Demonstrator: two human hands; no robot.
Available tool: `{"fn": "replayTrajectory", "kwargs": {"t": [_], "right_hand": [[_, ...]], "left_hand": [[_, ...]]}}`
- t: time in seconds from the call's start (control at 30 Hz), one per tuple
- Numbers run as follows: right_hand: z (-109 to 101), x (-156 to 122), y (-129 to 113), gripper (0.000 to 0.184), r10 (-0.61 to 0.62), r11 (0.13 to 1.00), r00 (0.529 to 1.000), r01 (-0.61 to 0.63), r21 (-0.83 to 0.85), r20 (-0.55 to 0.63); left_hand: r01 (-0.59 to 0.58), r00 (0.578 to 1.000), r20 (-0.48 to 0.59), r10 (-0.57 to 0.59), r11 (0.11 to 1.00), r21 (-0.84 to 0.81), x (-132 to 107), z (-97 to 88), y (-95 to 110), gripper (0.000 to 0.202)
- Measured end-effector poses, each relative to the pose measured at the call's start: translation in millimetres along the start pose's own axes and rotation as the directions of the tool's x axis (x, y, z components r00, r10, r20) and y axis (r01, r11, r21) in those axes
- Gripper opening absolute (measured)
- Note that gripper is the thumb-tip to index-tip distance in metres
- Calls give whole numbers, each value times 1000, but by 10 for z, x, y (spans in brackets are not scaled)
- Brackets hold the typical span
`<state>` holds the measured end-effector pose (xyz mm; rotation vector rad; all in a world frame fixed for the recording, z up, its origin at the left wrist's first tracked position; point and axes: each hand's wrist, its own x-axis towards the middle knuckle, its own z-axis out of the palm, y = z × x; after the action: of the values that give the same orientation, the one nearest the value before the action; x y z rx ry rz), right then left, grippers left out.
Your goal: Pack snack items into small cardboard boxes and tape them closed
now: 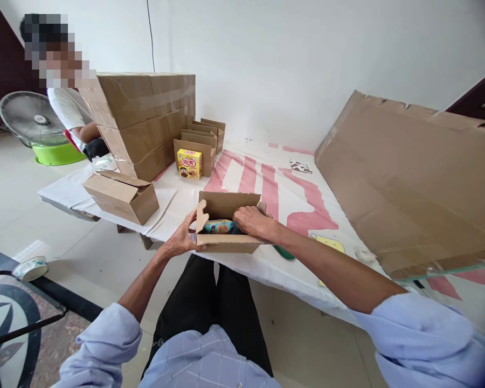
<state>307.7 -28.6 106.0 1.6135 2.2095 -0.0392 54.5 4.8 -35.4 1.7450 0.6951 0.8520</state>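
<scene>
A blue packet (218,227) is contained in an open carton (227,247), clasped by the left fingers (191,217); whether anything is gripped inside by the curled right fingers (241,216) cannot be told.

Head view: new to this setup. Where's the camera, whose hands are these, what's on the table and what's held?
There is no machine here: one camera, worn on a person's head, looks forward and down at their own bare hands. The left hand holds the left end of an open carton. The right hand reaches inside, beside a blue packet; its fingertips are hidden, so its grip can't be judged. On the cloth-covered table are a taped carton stack, a smaller carton, a yellow printed box and a big cardboard piece. Another person is beyond the stack.
</scene>
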Motion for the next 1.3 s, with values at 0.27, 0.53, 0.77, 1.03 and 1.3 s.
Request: {"fn": "replayTrajectory", "kwargs": {"t": [0.27,0.53,0.77,1.03,1.3], "right_hand": [[-416,-420,375,35,147,979,903,-74,192,-404],[-404,-1213,760,27,385,847,568,96,523,-727],[183,-1305,656,29,417,683,700,178,708,-579],[562,-1019,289,30,367,512,796,259,819,-481],[955,-578,-176,50,534,284,680,416,864,-502]], "left_hand": [[-7,999,-33,7,1000,-9,183,-172,-20,125],[-10,1000,1,10,995,-102,1107,-226,-185,128],[-51,989,-141,50,999,-7,1551,73,-138,137],[40,998,-24,-50,949,-313,233,368,252,78],[109,962,-185,-203,902,-418,-278,401,565,67]]}}
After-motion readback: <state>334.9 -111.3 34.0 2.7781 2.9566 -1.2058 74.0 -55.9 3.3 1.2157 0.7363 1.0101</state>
